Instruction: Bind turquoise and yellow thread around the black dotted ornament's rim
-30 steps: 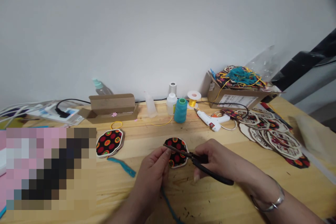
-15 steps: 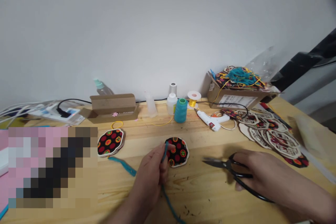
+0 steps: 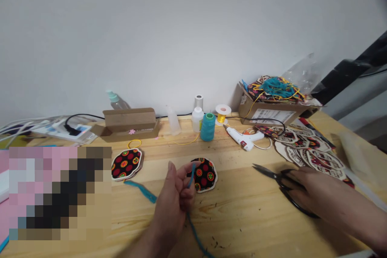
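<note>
My left hand (image 3: 177, 197) holds a strand of teal thread (image 3: 192, 175) across its curled fingers, with the thumb raised apart. The strand's tail runs below the hand to the table's front. Just beyond my fingertips lies a black floral-patterned piece with a pale scalloped edge (image 3: 208, 175). Over to the right, my right hand (image 3: 311, 191) is around the black handles of a pair of scissors (image 3: 267, 172), blades pointing left and nearly together. Part of the handles is hidden by the hand. Left of my left hand, more teal thread (image 3: 142, 190) extends from a stack of similar pieces (image 3: 127, 164).
Along the back stand a teal thread cone (image 3: 208, 128), white bottle (image 3: 197, 120), yellow thread spool (image 3: 223, 111) and white glue gun (image 3: 244, 138). A full cardboard box (image 3: 269, 113) and scattered patterned pieces (image 3: 320, 161) are right. An open narrow box (image 3: 130, 123) is at left.
My right hand has moved right with the scissors, away from my left hand. My left thumb has lifted off the teal thread, which stays across the fingers.
</note>
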`<state>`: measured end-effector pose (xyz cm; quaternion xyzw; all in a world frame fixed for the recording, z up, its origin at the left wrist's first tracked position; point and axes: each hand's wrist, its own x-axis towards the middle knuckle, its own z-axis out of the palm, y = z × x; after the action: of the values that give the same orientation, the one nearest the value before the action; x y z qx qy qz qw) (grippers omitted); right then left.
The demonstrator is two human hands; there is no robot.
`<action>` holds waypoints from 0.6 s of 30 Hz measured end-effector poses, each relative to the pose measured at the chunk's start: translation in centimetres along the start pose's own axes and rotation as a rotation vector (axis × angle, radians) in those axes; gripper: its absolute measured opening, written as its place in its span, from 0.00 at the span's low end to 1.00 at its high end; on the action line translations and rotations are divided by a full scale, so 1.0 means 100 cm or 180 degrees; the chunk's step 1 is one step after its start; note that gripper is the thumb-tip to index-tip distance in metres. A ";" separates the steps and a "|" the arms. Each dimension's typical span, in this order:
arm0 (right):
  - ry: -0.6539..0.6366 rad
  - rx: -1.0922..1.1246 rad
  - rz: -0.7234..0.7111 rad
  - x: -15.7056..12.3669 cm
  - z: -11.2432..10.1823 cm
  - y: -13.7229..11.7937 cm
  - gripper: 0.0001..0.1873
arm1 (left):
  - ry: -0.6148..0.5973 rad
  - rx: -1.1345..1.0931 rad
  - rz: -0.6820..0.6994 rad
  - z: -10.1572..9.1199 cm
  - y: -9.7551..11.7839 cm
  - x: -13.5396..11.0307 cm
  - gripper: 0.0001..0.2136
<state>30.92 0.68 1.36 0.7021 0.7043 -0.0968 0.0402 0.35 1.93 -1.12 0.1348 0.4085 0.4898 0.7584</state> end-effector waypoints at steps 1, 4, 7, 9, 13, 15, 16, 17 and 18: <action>0.0102 0.0020 0.0017 -0.001 -0.004 -0.010 0.07 | -0.0030 0.0006 0.0023 0.000 0.000 -0.001 0.27; 0.0318 0.0968 -0.0541 0.000 -0.012 -0.055 0.13 | -0.0127 0.0056 0.0097 0.001 -0.001 -0.003 0.29; -0.0440 0.2712 -0.0788 0.012 -0.007 -0.107 0.17 | -0.0295 0.0117 0.0130 0.000 -0.002 -0.005 0.30; -0.1008 0.3606 -0.0810 0.024 0.002 -0.134 0.17 | -0.0366 0.0122 0.0160 0.000 -0.003 -0.005 0.30; -0.1302 0.4208 -0.0843 0.040 0.020 -0.161 0.13 | -0.0269 0.0130 0.0250 0.000 -0.005 -0.006 0.27; -0.1365 0.4349 -0.0900 0.043 0.025 -0.165 0.11 | -0.0238 0.0158 0.0269 0.001 -0.006 -0.007 0.26; -0.1415 0.4441 -0.0942 0.044 0.026 -0.166 0.10 | -0.0246 0.0174 0.0261 0.001 -0.006 -0.007 0.27; -0.1464 0.4551 -0.0986 0.044 0.028 -0.166 0.09 | -0.0259 0.0188 0.0257 0.001 -0.006 -0.007 0.27; -0.1514 0.4669 -0.1018 0.044 0.029 -0.167 0.09 | -0.0259 0.0196 0.0251 0.001 -0.007 -0.007 0.26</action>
<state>14.01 4.49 -0.94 0.3999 0.5256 -0.6892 -0.2981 0.76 1.08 -1.12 0.1938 0.3865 0.5006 0.7500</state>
